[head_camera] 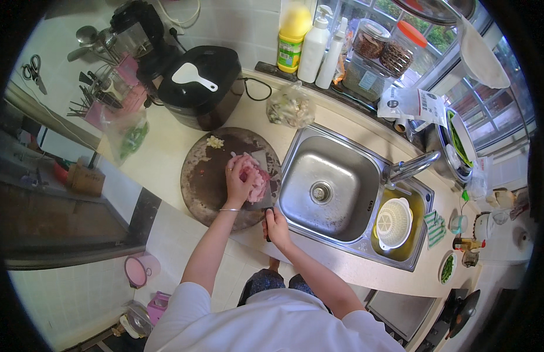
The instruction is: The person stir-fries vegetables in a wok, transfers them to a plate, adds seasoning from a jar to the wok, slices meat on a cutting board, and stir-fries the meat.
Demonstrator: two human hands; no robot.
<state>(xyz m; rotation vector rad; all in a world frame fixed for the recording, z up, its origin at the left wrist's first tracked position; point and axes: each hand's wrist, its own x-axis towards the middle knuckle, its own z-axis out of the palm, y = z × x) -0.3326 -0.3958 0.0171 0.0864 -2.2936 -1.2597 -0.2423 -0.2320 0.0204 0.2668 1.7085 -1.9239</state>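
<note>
On a round, dark-stained chopping board (210, 198) lies a heap of sliced raw pink meat (258, 181). My left hand (239, 178) grips the heap from above, fingers curled over its left side. My right hand (276, 226) holds the black handle of a cleaver (264, 203) at the board's front right edge. The cleaver's broad blade lies flat, with the meat over much of it, so most of the steel is hidden. A small pile of chopped garlic (215, 141) sits near the back of the board.
Right of the board is a steel sink (329, 189) with a faucet (412, 166); its side basin holds a white colander (394, 223). Behind stand a black rice cooker (201, 88) and a plastic bag of food (291, 105). A bag of green peppers (133, 138) lies left.
</note>
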